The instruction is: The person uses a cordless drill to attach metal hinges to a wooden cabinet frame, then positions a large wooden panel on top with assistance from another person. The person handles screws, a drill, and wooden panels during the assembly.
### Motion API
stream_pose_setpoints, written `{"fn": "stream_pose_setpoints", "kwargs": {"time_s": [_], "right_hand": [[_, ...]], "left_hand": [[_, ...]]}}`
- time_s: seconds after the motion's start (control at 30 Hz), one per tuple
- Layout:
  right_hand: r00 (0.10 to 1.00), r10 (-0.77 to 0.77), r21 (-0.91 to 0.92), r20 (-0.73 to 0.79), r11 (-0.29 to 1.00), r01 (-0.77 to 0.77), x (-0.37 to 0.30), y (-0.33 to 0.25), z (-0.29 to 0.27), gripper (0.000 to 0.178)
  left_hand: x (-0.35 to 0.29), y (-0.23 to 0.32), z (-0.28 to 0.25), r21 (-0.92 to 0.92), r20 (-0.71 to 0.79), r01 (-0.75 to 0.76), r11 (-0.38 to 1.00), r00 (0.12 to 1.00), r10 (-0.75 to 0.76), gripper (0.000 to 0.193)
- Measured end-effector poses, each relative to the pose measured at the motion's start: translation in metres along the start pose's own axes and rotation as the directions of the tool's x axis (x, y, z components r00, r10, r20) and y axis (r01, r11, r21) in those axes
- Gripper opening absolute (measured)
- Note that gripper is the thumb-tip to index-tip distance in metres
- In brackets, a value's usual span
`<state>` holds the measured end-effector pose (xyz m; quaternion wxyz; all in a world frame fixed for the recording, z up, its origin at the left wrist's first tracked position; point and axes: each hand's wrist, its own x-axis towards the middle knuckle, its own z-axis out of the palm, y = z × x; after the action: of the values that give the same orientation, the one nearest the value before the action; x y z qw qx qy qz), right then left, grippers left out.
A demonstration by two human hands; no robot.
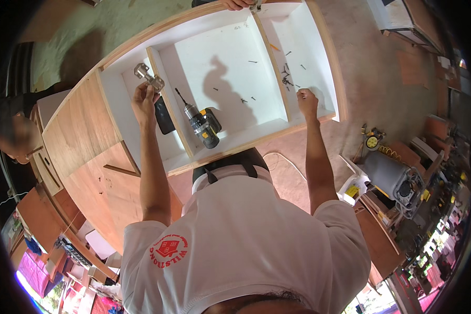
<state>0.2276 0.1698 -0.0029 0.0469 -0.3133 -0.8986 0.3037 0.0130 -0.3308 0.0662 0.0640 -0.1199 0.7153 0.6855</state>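
My left hand [143, 103] is closed on a metal cabinet hinge [149, 77], held above the left compartment of a wooden cabinet [327, 49] with a white inside. My right hand [307, 102] is closed over the right compartment, near its front edge; what its fingers hold, if anything, is too small to make out. Beside that hand lies a loose group of dark screws [286, 79]. A cordless drill [201, 125] with a long bit rests in the middle compartment, near the left divider. A flat black object [165, 116] lies below my left hand.
Another person's hand [237, 4] touches the cabinet's far edge, next to another metal hinge [255, 6]. A person [17, 137] is at the far left. Several screws lie scattered in the middle compartment. A grey tank [384, 168] and a coiled yellow hose [390, 153] stand on the right.
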Motion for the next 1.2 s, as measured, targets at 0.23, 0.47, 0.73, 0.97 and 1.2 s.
{"fn": "stream_pose_setpoints", "kwargs": {"time_s": [0.23, 0.47, 0.73, 0.97, 1.2], "right_hand": [[0.998, 0.002, 0.084, 0.062, 0.996, -0.008, 0.052, 0.017, 0.038, 0.017], [0.998, -0.05, -0.122, -0.036, 0.992, 0.045, 0.099, 0.017, 0.062, 0.023], [0.912, -0.396, 0.375, -0.11, 0.833, 0.407, 0.09, -0.17, 0.088, 0.014], [0.379, -0.919, 0.224, -0.108, 0.349, 0.91, 0.132, -0.349, 0.186, 0.028], [0.174, -0.976, -0.05, -0.128, 0.182, 0.982, 0.147, -0.423, 0.269, 0.057]], "left_hand": [[0.03, -0.011, 0.026, 0.11, 0.093, 0.046, 0.993, 0.994, -0.057, 0.021], [0.039, -0.04, 0.015, 0.193, -0.087, 0.063, 0.979, 0.995, -0.047, 0.017], [0.093, -0.048, 0.009, 0.229, -0.247, -0.147, 0.962, 0.948, 0.203, 0.017], [0.167, -0.059, 0.016, 0.073, -0.207, -0.239, 0.968, 0.946, 0.249, 0.017], [0.19, -0.068, 0.02, 0.243, -0.225, -0.338, 0.909, 0.892, 0.392, 0.02]]}}
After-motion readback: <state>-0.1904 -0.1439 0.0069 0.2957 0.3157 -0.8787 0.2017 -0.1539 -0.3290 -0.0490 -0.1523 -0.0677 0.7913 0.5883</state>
